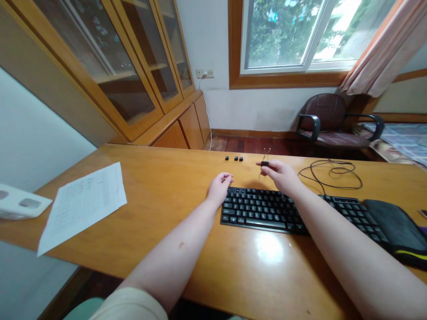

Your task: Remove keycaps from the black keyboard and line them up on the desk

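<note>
A black keyboard (256,209) lies on the wooden desk. At its upper left corner rests my left hand (220,186), its fingers curled in together; whether anything is between them is hidden. My right hand (282,175) is raised over the keyboard's back edge, thumb and fingers pinching a wire keycap puller (264,164) by its black middle. Thin wire loops stick out above and below the grip. Beyond my left hand, three small black keycaps (236,158) sit near the desk's far edge, two of them close together.
A coiled black cable (328,173) lies behind the keyboard's right part. Right of the keyboard is a dark pouch with a yellow edge (395,222). Printed paper sheets (85,198) and a white object (23,202) are at the left. An armchair (328,120) stands beyond the desk.
</note>
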The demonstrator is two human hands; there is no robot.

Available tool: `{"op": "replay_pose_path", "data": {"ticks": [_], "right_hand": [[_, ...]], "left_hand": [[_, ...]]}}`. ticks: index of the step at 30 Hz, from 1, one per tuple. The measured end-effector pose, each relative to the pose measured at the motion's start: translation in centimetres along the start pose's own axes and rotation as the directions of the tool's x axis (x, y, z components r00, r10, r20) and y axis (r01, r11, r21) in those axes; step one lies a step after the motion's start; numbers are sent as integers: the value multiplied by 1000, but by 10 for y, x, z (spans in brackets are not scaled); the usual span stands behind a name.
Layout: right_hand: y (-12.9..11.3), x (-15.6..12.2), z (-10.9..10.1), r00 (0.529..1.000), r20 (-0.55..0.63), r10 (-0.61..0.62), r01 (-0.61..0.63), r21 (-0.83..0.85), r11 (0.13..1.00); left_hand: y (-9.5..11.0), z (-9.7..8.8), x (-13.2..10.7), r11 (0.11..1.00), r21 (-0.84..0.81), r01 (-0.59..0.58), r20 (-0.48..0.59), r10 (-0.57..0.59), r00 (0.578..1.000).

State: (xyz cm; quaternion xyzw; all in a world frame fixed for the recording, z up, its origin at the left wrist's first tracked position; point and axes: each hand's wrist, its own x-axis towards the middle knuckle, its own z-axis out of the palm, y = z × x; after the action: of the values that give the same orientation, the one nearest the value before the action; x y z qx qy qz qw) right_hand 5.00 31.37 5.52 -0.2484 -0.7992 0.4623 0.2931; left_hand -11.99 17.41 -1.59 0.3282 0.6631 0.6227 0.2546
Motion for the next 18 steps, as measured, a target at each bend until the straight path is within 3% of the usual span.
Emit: {"op": "replay_pose_path", "data": {"ticks": [4, 12, 18], "right_hand": [[1, -14, 17, 1000, -5, 6, -5, 106, 994], [8, -19, 30, 998, 54, 11, -9, -52, 999], [8, -20, 32, 998, 70, -3, 12, -129, 992]], "left_hand": [[3, -1, -4, 990, 95, -104, 92, 95, 991], [17, -3, -16, 891, 337, -304, 227, 236, 945], [21, -4, -18, 849, 395, -352, 266, 261, 928]]}}
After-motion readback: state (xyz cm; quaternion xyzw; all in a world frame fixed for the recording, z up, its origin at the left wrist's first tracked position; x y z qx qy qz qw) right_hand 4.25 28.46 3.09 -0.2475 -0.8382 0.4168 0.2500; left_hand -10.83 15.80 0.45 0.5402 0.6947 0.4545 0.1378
